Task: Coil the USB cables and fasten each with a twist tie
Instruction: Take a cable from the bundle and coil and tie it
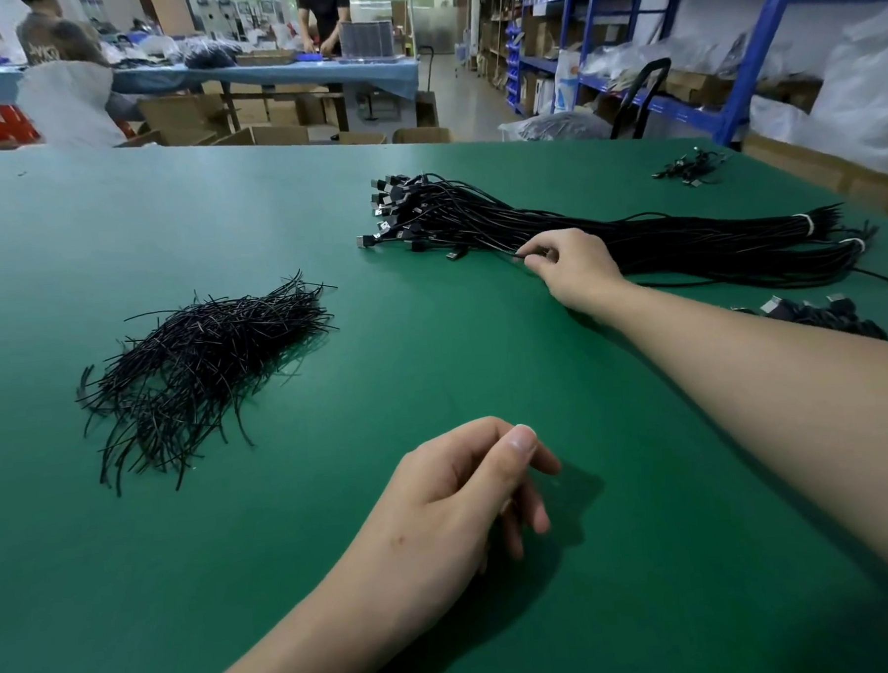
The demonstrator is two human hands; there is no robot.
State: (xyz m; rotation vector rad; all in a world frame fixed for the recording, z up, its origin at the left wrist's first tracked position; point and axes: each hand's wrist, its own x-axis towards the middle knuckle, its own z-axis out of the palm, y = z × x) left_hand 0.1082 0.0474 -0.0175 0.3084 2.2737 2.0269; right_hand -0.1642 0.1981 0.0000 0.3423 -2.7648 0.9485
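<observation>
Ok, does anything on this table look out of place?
Nothing damaged or spilled. One small clump of cables sits alone far right on the table, away from the main USB cable bundle; the twist ties lie in a loose heap.

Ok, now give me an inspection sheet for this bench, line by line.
Surface: green table, flat.
Job's things: USB cable bundle, banded at its right end; twist tie pile at left.
Clutter: nothing seen.
Grippers: right hand pinches a cable in the bundle; left hand loosely curled, holding nothing.
Cables: small cable heap at the far right corner; more cables at the right edge.
Surroundings: blue shelving at right; cardboard boxes and a far table behind.
</observation>
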